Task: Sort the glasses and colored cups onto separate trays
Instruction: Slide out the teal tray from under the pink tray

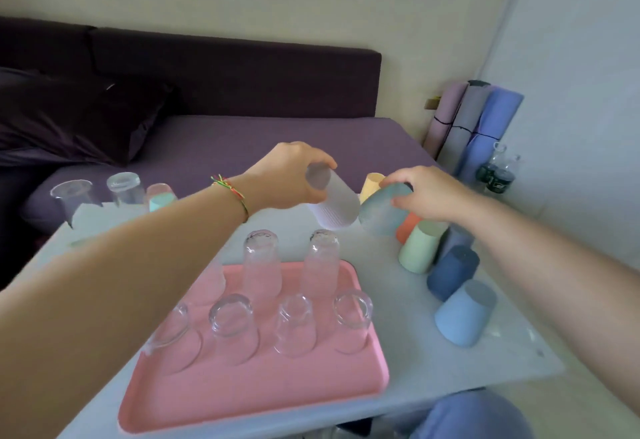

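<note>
The left hand [287,177] curls round a lilac ribbed cup [336,204] near its base; the right hand [431,194], just beside, pinches a grey-blue cup [379,216]. Both seem light, stiff plastic; ribs aid grip.

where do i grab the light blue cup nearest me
Best take the light blue cup round its upturned base, coming from above on the right. It stands mouth down, narrowing upward, and the dark blue cup crowds its far side.

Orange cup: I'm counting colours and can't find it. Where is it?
Head view, right side of the table: the orange cup shows below the right hand, between the grey-blue cup it holds and the pale green cup.
</note>
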